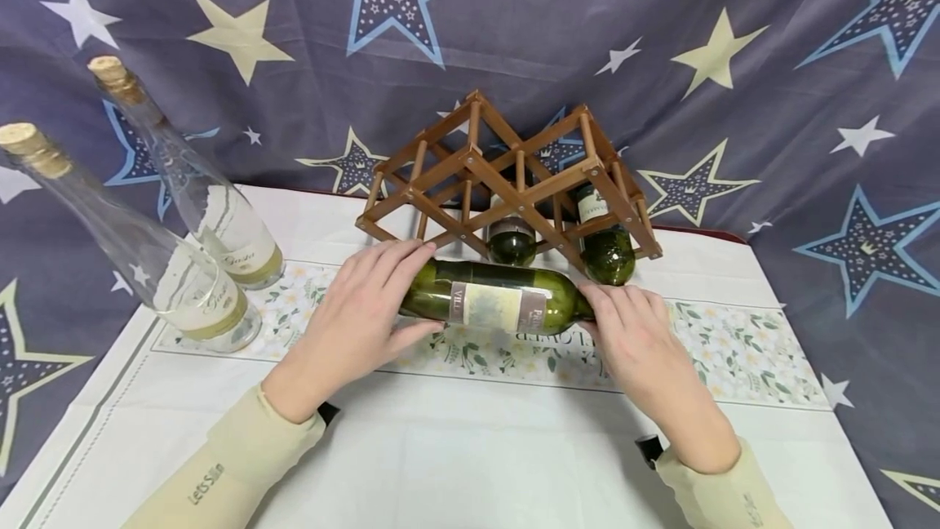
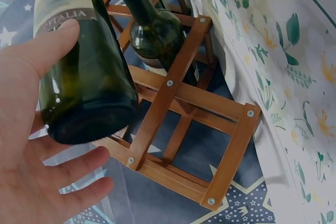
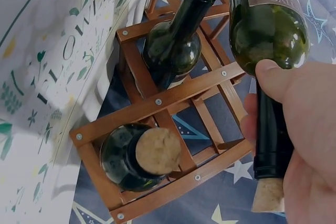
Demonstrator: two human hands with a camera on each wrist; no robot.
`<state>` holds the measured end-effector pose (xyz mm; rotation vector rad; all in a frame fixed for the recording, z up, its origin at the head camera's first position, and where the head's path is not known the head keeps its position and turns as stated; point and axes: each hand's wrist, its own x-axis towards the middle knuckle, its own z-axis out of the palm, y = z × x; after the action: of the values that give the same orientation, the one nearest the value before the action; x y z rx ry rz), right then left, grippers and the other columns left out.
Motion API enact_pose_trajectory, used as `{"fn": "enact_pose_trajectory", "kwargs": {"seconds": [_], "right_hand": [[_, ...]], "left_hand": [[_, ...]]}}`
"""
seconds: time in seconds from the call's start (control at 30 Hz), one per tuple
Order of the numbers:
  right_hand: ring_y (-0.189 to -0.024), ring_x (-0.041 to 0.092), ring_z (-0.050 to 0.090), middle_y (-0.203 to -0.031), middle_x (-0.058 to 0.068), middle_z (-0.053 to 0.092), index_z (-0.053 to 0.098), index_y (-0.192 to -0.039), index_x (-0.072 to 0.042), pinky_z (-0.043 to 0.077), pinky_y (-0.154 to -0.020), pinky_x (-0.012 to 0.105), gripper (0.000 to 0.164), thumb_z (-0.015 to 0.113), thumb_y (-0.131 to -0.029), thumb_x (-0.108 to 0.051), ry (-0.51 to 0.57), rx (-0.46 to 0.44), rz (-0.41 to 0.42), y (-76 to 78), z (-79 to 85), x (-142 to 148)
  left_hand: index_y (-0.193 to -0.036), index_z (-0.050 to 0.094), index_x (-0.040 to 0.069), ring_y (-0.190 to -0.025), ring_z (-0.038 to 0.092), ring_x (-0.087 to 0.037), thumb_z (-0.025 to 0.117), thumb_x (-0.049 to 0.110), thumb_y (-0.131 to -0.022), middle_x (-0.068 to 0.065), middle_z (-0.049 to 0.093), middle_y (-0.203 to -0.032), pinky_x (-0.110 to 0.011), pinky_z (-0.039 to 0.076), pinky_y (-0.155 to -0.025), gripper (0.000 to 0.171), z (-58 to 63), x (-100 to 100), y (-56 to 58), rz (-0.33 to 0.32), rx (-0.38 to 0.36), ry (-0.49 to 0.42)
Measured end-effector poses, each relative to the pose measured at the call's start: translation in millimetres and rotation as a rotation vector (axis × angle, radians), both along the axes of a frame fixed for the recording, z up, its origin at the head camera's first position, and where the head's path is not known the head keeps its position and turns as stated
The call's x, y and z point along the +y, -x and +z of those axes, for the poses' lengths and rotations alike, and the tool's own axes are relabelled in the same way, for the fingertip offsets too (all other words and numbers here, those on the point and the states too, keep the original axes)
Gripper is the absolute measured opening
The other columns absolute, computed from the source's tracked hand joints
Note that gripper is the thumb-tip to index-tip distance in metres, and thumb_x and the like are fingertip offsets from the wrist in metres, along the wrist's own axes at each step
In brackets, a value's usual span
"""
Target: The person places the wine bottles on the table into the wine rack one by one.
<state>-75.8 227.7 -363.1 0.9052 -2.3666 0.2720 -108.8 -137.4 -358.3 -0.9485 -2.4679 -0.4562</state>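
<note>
1. One green bottle point(image 1: 495, 296), held on its side between two hands in front of the rack; it runs roughly parallel to the worktop's far edge, base toward the left edge, neck toward the right edge.
2. Label point(image 1: 494, 307) of this bottle: pale centre between brownish bands; a cork point(image 3: 268, 195) fills the neck.
3. Left hand point(image 1: 370, 304): partly closed about the base end, thumb laid along the glass; in the left wrist view, two fingers extend past the base.
4. Right hand point(image 1: 640, 341): closed around the neck, thumb against the shoulder of the bottle.
5. Wooden rack point(image 1: 470, 160): brown crossed slats joined by rods, standing near the middle of the worktop's far edge.
6. Two green bottles in the rack: a middle bottle point(image 1: 512, 245) and an end bottle point(image 1: 608, 255), the latter nearer the worktop's right edge. Corks are visible in the right wrist view.
7. Two clear bottles, upright and corked, near the worktop's left edge: a farther clear bottle point(image 1: 238, 239) toward the far left corner, and a nearer clear bottle point(image 1: 206, 296) just beside it.
8. Worktop point(image 1: 455, 464): white covering with a floral band point(image 1: 742, 349) running from left to right.
9. Backdrop point(image 1: 543, 15): dark cloth patterned with stars, behind the far edge.
</note>
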Motion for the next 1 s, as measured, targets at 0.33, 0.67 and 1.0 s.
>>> {"fn": "enact_pose_trajectory", "kwargs": {"seconds": [0.33, 0.67, 1.0], "right_hand": [[-0.093, 0.042, 0.061, -0.11, 0.022, 0.067, 0.053, -0.142, 0.008, 0.045, -0.077, 0.053, 0.051, 0.038, -0.116, -0.034, 0.006, -0.024, -0.02, -6.7, 1.6, 10], [-0.092, 0.042, 0.064, -0.11, 0.023, 0.068, 0.053, -0.14, 0.008, 0.047, -0.075, 0.052, 0.055, 0.039, -0.115, -0.039, 0.031, -0.054, -0.05, -14.7, 3.8, 19], [-0.102, 0.043, 0.066, -0.116, 0.025, 0.069, 0.055, -0.138, 0.01, 0.05, -0.091, 0.058, 0.062, 0.036, -0.115, -0.045, 0.045, -0.123, -0.108, -23.6, 4.3, 30]], "left_hand": [[-0.162, 0.04, 0.005, -0.145, 0.043, -0.042, 0.085, 0.057, -0.084, -0.019, 0.046, -0.159, -0.06, 0.036, -0.117, 0.104, -3.9, -8, 3.0, 0.009, 0.017, -0.027], [-0.161, 0.039, 0.003, -0.148, 0.039, -0.044, 0.082, 0.062, -0.082, -0.021, 0.045, -0.159, -0.06, 0.029, -0.122, 0.108, -9.1, -14, 6.5, 0.016, 0.035, -0.039], [-0.16, 0.042, 0.001, -0.152, 0.033, -0.046, 0.071, 0.072, -0.087, -0.023, 0.042, -0.162, -0.063, 0.026, -0.122, 0.106, -14.8, -20, 9.1, 0.039, 0.057, -0.039]]}}
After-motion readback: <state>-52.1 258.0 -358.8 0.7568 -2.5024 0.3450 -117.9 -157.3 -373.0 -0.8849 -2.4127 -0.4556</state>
